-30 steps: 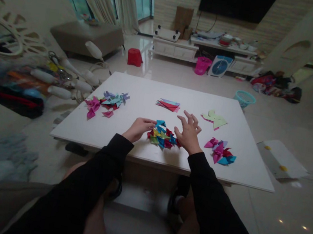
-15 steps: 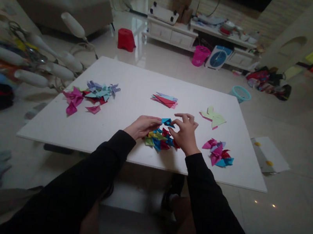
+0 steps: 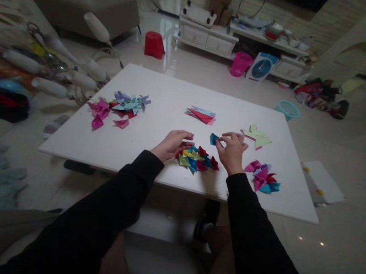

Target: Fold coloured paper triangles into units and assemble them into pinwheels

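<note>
A heap of small folded paper pieces in red, blue, yellow and green (image 3: 196,158) lies near the front edge of the white table (image 3: 158,119). My left hand (image 3: 172,143) rests on the heap's left side, fingers curled and pressing on the pieces. My right hand (image 3: 232,152) is just right of the heap, its fingertips pinched on one blue folded paper piece (image 3: 213,138) held slightly above the table.
Other paper piles lie on the table: pink, purple and teal pieces (image 3: 118,109) at left, red triangles (image 3: 201,115) at the middle back, pale green sheets (image 3: 257,137) and a pink and blue cluster (image 3: 262,177) at right. A rack with white handles (image 3: 57,75) stands left of the table.
My right hand has pinched a blue piece off the heap and drawn it up and to the right. My left hand stayed on the heap. The camera shifted slightly.
</note>
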`<state>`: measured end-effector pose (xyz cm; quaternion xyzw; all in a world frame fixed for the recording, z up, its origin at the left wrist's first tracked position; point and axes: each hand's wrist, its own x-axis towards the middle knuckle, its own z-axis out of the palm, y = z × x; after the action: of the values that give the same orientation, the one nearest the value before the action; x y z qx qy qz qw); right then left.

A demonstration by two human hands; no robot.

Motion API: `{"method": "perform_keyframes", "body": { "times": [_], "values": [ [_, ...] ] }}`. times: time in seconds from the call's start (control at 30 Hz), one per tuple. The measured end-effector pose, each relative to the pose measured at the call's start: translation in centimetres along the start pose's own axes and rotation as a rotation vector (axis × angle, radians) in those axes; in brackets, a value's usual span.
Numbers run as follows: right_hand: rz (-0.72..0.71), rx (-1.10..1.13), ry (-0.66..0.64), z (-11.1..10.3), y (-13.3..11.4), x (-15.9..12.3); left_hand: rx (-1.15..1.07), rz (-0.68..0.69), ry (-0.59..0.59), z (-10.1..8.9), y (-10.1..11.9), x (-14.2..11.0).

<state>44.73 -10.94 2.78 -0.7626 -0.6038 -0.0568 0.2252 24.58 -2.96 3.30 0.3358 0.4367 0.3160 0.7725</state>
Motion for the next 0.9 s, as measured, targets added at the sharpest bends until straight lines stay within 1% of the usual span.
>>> {"method": "perform_keyframes", "body": {
  "times": [0.1,0.2,0.3,0.4,0.5,0.57,0.63,0.73,0.8,0.87,0.9],
  "values": [
    [0.138,-0.042,-0.030,1.0,1.9,0.2,0.036,0.043,0.010,-0.6,0.3,-0.1],
    [0.166,-0.051,-0.068,2.5,2.8,0.1,0.069,0.069,0.000,-1.0,0.8,0.1],
    [0.168,-0.091,-0.134,3.9,2.8,0.0,0.088,0.090,-0.008,-1.2,1.4,0.4],
    [0.172,-0.142,-0.197,5.0,2.4,-0.1,0.102,0.116,0.004,-1.4,2.1,0.6],
    [0.162,-0.154,-0.244,5.3,2.1,0.0,0.094,0.127,0.008,-1.6,2.6,0.7],
    [0.163,-0.147,-0.246,5.2,1.7,0.2,0.086,0.133,0.008,-1.8,2.8,0.6],
    [0.172,-0.110,-0.184,4.8,1.1,0.5,0.083,0.149,0.008,-1.9,3.0,0.4],
    [0.150,0.048,-0.035,4.0,-0.7,0.8,0.085,0.176,-0.003,-1.9,3.0,-0.1],
    [0.068,0.158,0.019,3.4,-2.7,0.5,0.079,0.179,-0.017,-1.8,3.0,-0.4],
    [-0.061,0.208,0.019,3.0,-5.1,-0.2,0.053,0.152,-0.043,-1.6,2.9,-0.5],
    [-0.135,0.212,-0.001,2.9,-6.4,-0.7,0.030,0.125,-0.058,-1.6,2.8,-0.5]
  ]
}}
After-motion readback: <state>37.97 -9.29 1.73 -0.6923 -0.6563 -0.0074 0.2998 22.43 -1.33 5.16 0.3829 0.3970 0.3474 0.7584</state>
